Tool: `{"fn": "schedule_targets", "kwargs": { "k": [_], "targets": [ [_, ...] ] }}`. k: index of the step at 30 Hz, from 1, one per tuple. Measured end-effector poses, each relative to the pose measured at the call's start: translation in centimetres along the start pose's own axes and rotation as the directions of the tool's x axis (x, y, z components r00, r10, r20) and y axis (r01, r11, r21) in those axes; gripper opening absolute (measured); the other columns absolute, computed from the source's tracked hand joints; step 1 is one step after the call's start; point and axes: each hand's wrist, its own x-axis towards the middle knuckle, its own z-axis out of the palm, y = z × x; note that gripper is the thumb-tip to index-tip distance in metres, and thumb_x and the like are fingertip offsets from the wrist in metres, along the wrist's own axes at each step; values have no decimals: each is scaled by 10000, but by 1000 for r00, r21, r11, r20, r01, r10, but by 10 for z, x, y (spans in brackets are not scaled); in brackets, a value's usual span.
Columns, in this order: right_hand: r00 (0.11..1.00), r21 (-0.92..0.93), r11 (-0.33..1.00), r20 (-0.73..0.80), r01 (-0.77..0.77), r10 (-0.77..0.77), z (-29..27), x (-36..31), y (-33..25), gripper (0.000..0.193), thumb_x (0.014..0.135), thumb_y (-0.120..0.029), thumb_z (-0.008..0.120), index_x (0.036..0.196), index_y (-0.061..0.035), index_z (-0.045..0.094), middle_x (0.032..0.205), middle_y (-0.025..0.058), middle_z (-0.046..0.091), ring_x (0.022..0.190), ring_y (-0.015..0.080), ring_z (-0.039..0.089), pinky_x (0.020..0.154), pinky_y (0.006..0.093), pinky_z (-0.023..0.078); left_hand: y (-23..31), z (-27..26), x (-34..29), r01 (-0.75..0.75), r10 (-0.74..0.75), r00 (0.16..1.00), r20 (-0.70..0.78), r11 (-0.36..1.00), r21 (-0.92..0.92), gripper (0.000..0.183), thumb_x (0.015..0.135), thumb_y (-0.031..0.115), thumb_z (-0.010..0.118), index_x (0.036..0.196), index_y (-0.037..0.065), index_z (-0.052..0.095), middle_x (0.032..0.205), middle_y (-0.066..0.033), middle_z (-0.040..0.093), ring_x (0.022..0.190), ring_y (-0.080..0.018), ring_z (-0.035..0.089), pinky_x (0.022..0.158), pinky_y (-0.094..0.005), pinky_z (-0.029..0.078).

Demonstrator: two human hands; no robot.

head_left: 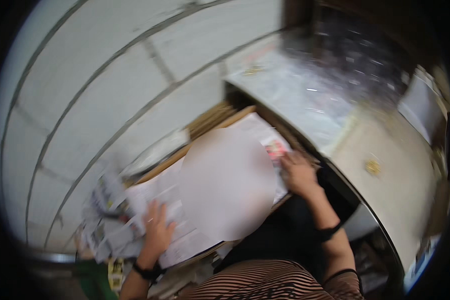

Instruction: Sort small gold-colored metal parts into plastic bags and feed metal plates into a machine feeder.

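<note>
White printed sheets of paper point(165, 192) lie over what looks like a cardboard box point(157, 172), whose brown edge shows along the far side. A pale blurred round patch hides the middle of the sheets. My left hand point(158, 230) rests on the left part of the paper with its fingers spread. At the right end, my right hand point(300, 172) touches the paper beside a small red and pink print point(275, 149). Its fingers are stretched out over the edge, and I see nothing held in either hand. Motion blur softens the details.
A light-topped table point(385, 200) stands to the right, with a small yellow item point(372, 167) and clear plastic bags point(310, 92) on it. Crumpled printed papers point(112, 220) pile up at the left. A white block wall point(105, 100) rises behind.
</note>
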Motion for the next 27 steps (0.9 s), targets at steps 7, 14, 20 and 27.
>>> {"fn": "schedule_targets", "kwargs": {
  "k": [7, 14, 20, 27],
  "targets": [
    [866, 298, 952, -492, 69, 91, -72, -47, 16, 416, 697, -10, 645, 1102, -44, 559, 1142, 133, 554, 1046, 301, 549, 857, 358, 480, -10, 16, -5, 48, -50, 998, -48, 998, -40, 579, 833, 129, 513, 1350, -44, 317, 1410, -292, 247, 1322, -420, 222, 1087, -455, 176],
    [334, 451, 601, -540, -660, 772, -145, -142, 160, 381, 815, -142, 636, 1157, -6, 539, 865, 132, 621, 699, 236, 602, 648, 352, 477, 62, -47, 32, -55, 49, 997, -58, 993, -101, 497, 906, 221, 476, 1311, -51, 380, 1369, -236, 376, 1261, -409, 348, 1080, -406, 226],
    [496, 725, 421, -126, -546, 859, -124, -125, 208, 303, 748, 28, 420, 978, 85, 609, 567, 98, 552, 423, 157, 526, 375, 289, 421, 146, -42, 97, -332, 404, 911, 84, 838, -433, 551, 804, 132, 584, 1297, -36, 404, 1361, -227, 384, 1285, -367, 338, 1062, -412, 262],
    [647, 867, 358, -56, -346, 760, -132, -102, 174, 132, 837, -64, 558, 918, 33, 597, 611, 27, 540, 459, 80, 461, 413, 216, 364, 168, 8, 95, -460, 498, 720, 482, 864, -205, 694, 857, 393, 572, 1425, 159, 251, 1480, -218, 123, 1371, -399, 113, 1055, -571, 175]
  ]
}}
